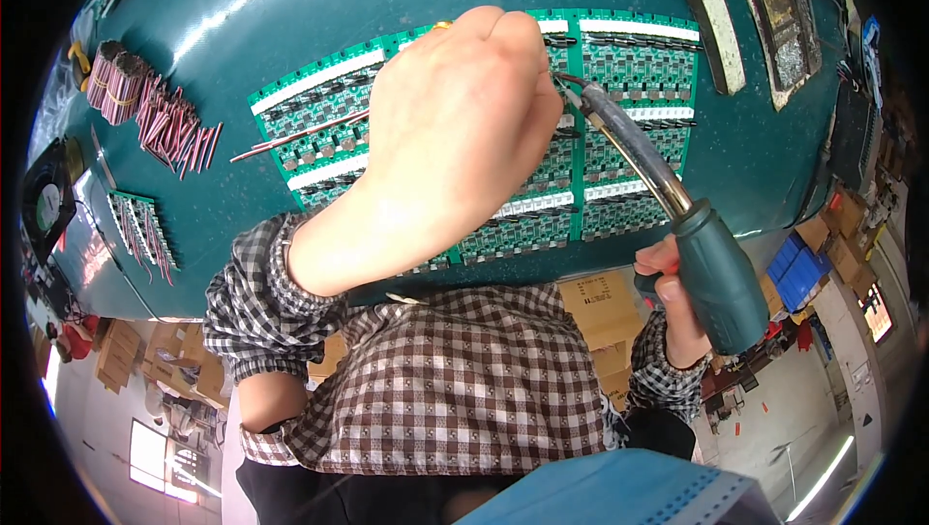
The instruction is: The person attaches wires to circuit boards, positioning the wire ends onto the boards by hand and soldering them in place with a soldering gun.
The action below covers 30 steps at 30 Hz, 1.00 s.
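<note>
Head view: a left hand point(455, 119) is seen from its back, with its fingers curled inward; the fingertips are hidden, so whether anything is pinched by them cannot be told. From behind that hand, to the left of its fingers, a thin reddish wire point(300, 133) is seen to emerge; its other end is concealed. Beneath the same fingers, and to both sides of them, a wide panel of green circuit boards with white strips and rows of dark components point(629, 90) is laid out, its middle covered by the hand and wrist.

A soldering iron with a thick dark green handle and a bent metal shaft point(721, 278) is grasped by the fingers of the right hand point(677, 307), which are partly hidden behind the handle. Its tip is brought just beside the left fingers, on their right; whether a board is touched by it cannot be made out.

Well to the left of the left fingers, a bundled and loose heap of short reddish wires point(121, 85) is placed. Far to the right of those fingers, a worn dark metal tray on a pale base point(786, 31) is set.
</note>
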Motion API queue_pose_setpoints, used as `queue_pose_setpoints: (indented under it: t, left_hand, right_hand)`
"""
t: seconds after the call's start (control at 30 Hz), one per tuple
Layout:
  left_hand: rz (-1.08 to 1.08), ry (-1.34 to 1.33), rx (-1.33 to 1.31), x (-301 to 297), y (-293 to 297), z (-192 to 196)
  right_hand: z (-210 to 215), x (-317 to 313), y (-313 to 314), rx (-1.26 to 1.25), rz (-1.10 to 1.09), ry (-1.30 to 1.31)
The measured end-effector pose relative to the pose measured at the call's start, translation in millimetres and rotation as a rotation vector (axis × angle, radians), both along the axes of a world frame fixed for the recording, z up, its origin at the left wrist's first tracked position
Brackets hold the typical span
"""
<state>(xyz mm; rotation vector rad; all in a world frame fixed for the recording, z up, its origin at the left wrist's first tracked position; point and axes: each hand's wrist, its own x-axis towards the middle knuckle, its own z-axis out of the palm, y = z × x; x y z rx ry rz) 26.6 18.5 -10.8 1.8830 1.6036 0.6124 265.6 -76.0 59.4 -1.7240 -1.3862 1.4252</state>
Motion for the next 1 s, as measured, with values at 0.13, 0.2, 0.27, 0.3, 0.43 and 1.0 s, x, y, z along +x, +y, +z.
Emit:
queue_pose_setpoints:
  t: [0.13, 0.2, 0.27, 0.3, 0.43, 1.0]
  left_hand:
    - [0.001, 0.002, 0.0, 0.5, 0.2, 0.2]
    - [0.002, -0.005, 0.003, 0.3, 0.4, 0.6]
    - [0.003, -0.012, 0.005, 0.1, 0.7, 0.7]
    - [0.005, -0.011, 0.005, 0.2, 0.4, 0.5]
    - [0.006, -0.004, -0.005, 1.0, 0.7, 0.5]
    - [0.007, 0.01, -0.007, 1.5, 0.8, 3.9]
  right_hand:
    - [-0.2, 1.2, -0.4, 0.006, 0.003, -0.013]
    - [0.1, 1.3, 0.4, 0.005, 0.02, -0.027]
    - [1.6, 0.2, 2.2, -0.016, 0.016, -0.022]
    - [1.5, 0.1, 2.0, -0.016, 0.017, -0.022]
    - [3.0, -1.9, 2.8, -0.005, 0.003, -0.017]
    - [8.8, -14.4, 6.3, -0.06, -0.177, 0.086]
